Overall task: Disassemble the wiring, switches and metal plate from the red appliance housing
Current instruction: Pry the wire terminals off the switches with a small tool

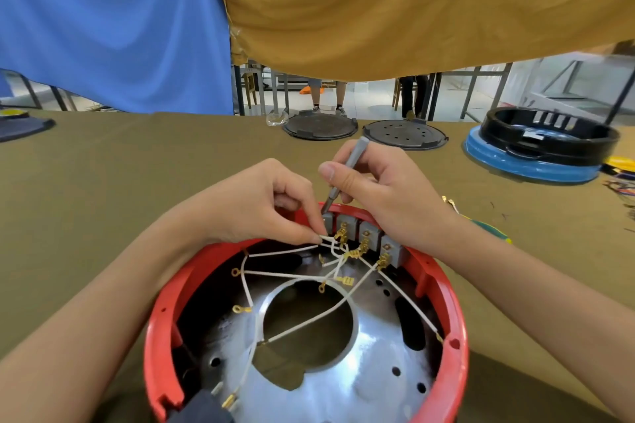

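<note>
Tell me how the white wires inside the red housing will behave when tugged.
The white wires look thin and already curve slackly, so probably floppy and light. Several cross, so they may tangle. The left hand pinches one easily, suggesting little resistance.

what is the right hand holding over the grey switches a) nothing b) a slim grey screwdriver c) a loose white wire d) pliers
b: the right hand grips a slim grey screwdriver, tip down at the leftmost grey switch in the red housing, while the left hand pinches a white wire.
</note>
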`<state>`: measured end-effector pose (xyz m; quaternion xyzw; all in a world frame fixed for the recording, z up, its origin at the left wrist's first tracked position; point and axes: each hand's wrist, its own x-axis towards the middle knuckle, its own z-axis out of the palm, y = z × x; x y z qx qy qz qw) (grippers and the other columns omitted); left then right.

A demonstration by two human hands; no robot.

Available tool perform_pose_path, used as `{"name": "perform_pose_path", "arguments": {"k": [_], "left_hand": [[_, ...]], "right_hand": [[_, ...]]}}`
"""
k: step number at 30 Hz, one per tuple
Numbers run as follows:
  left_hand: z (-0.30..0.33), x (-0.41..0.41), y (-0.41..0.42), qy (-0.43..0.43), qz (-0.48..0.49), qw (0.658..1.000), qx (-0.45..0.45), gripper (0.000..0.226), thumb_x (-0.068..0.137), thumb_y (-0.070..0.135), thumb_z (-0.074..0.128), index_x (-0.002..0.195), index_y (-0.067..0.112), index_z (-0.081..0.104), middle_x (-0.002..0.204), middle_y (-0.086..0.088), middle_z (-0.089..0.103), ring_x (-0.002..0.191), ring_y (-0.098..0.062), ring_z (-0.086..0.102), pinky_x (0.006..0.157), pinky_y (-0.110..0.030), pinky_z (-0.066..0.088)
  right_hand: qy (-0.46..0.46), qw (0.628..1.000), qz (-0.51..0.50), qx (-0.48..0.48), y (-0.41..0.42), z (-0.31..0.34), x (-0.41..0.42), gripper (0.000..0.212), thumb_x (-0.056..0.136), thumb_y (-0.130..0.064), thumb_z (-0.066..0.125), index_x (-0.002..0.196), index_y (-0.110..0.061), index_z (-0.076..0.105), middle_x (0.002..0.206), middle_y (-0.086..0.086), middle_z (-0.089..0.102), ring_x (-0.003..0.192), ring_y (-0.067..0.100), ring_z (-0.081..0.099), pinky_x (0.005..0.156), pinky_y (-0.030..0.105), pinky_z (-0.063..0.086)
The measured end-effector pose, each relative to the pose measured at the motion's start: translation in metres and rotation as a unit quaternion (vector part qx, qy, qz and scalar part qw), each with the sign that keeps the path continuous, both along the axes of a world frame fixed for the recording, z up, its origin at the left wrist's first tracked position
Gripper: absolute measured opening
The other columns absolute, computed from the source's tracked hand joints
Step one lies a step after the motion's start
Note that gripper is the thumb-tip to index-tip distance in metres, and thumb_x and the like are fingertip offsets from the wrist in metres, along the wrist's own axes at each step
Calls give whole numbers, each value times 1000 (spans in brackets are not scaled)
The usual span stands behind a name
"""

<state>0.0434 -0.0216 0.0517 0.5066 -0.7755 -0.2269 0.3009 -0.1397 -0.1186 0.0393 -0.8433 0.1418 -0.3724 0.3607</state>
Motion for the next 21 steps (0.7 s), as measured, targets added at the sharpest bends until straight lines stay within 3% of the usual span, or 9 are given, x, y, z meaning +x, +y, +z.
{"name": "perform_pose_path", "arguments": {"k": [3,7,10,15,19,21], "left_hand": [[1,-1,0,-3,4,1000,-2,13,77,5,82,78,17,79,55,19,52,55,-7,40,61,-11,35],[1,-2,0,-8,9,1000,-3,16,77,2,81,77,18,78,54,22,52,55,-6,38,60,-12,34],[1,-1,0,-8,6,1000,-2,18,77,2,81,77,20,78,57,22,54,56,-6,40,61,-12,34],[3,0,0,-15,12,1000,1,17,76,11,84,77,27,79,62,13,47,60,-8,41,63,-15,36],[5,0,2,-28,11,999,11,14,76,16,85,78,29,80,66,8,46,65,-14,44,66,-22,40],[5,1,3,-21,6,1000,15,13,76,16,85,79,28,80,66,5,46,65,-14,44,66,-21,40]], "right_hand": [[-3,996,3,85,-1,0,1,26,97,-31,61,82,-9,63,69,11,60,63,18,56,67,32,51],[25,984,-13,175,-4,0,2,30,97,-39,59,77,-17,63,63,-2,56,62,15,50,67,29,46],[51,973,-18,224,-4,-2,2,35,95,-46,60,73,-20,62,68,0,60,60,16,52,66,31,45],[44,979,-6,197,-2,-2,-2,35,98,-45,55,80,-18,67,70,-7,66,69,5,63,75,27,47],[26,988,-9,151,-1,-5,-4,33,100,-41,52,83,-16,66,70,-5,65,74,10,65,75,29,54],[14,991,-5,136,1,-5,-4,32,100,-39,51,84,-14,65,67,-9,65,72,9,65,71,23,53]]}}
